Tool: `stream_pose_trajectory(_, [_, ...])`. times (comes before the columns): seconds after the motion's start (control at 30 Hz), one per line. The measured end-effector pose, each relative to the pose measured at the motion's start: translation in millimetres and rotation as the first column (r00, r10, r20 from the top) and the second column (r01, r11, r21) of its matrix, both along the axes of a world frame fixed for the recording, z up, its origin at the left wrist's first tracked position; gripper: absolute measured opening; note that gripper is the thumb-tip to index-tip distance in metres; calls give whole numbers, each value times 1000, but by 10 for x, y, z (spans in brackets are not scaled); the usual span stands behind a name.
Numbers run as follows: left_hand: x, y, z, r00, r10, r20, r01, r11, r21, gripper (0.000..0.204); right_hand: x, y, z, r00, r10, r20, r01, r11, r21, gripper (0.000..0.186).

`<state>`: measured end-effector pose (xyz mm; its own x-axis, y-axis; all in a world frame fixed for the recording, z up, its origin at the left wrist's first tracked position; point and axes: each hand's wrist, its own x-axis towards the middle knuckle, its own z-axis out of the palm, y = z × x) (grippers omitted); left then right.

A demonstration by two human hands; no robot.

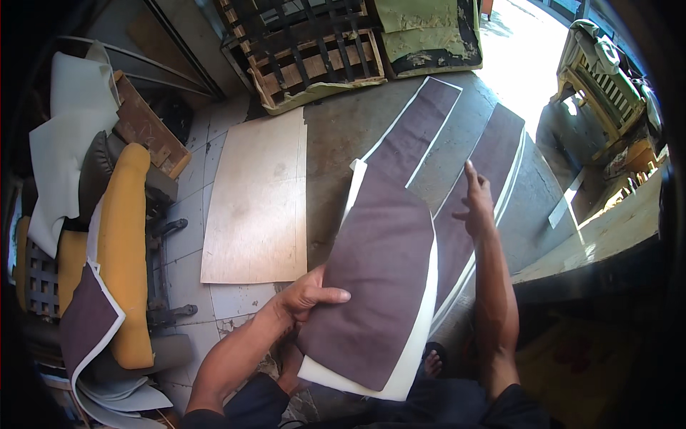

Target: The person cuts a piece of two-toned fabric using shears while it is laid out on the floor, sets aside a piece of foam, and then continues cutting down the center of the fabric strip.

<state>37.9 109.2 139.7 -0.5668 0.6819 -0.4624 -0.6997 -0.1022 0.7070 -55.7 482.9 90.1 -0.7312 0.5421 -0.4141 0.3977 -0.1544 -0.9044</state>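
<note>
My left hand [311, 294] grips the left edge of a wide brown fabric panel [379, 264] with white foam backing, thumb on top and fingers hidden underneath. The foam shows past the panel's right and lower edges. My right hand [477, 200] is empty, its index finger stretched forward and the others partly bent. It is over a long brown foam-backed strip [496, 146] on the right; I cannot tell whether it touches. Another brown strip [418, 125] with white edges lies beyond the panel, its near end hidden behind it.
A pale plywood sheet [254, 200] lies on the floor left of the panel. Farther left stand a yellow cushion [121, 257] and draped white foam [71, 136]. A webbed wooden seat frame [314, 61] stands at the back, a wooden chair [604, 79] far right, and a worktop [600, 236] at right.
</note>
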Motion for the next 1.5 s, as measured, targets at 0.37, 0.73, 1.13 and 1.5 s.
stream_pose_trajectory(0.37, [633, -406, -391, 930, -33, 366, 137, 955, -262, 76, -155, -1003, -751, 910, 395, -125, -394, 733, -554, 62])
stream_pose_trajectory(0.73, [388, 54, -995, 937, -191, 293, 237, 963, -130, 54, 636, 113, -354, 857, 230, -461, 51, 852, 522, 71])
stream_pose_trajectory(1.13, [1332, 90, -2008, 856, -518, -2, 237, 394, -888, 55, 1804, -161, -1770, 992, 121, 40, -126, 893, 432, 70])
stream_pose_trajectory(1.5, [1375, 254, -2088, 806, -546, -229, 9, 398, -917, 60, 1811, 7, -2300, 986, 150, 78, -168, 820, 547, 68])
